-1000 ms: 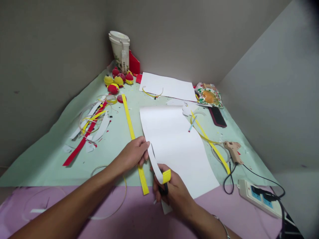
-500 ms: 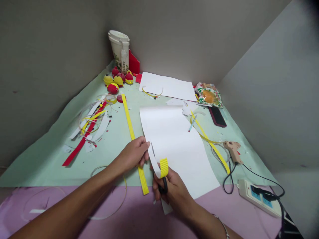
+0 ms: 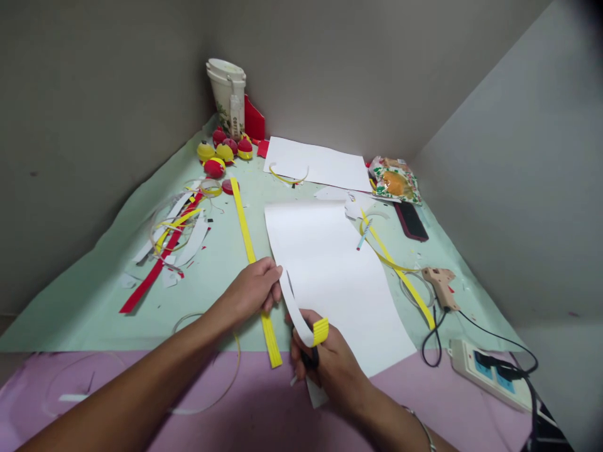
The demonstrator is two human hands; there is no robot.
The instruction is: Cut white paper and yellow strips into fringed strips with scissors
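A green tabletop [image 3: 103, 282] meets grey walls [image 3: 330, 81]. From left: scraps [image 3: 175, 238]; left hand [image 3: 257, 285], fingers pinching the sheet [image 3: 330, 263] lying centre, by its left edge; a part-cut strip [image 3: 295, 312] curling over the right hand [image 3: 327, 355], fingers wrapped around scissors [image 3: 311, 360]; glue gun [image 3: 440, 285].

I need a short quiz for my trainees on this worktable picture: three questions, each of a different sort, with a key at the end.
1. Short answer: Which hand holds the black-handled scissors?

2. True or false: The phone lies to the left of the front white sheet.

3. Fill in the gap: The curled strip shows white on one face and ____ at its curled-over end.

Key
1. The right hand.
2. False; it lies to the right.
3. Yellow.
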